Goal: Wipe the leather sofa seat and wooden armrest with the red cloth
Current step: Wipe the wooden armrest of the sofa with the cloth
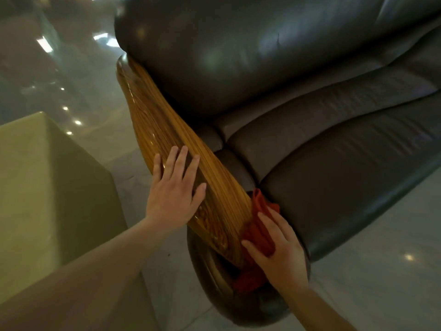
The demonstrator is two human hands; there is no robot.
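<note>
Pressing the cloth [259, 231] against the armrest [181, 154] edge at five o'clock, right hand [279, 254] flat on it, grip apart, not clamped. Resting at nine o'clock of that, left hand [176, 187] spread flat on the armrest, grip apart. Lying beyond at two o'clock, the seat [346, 168], bare.
</note>
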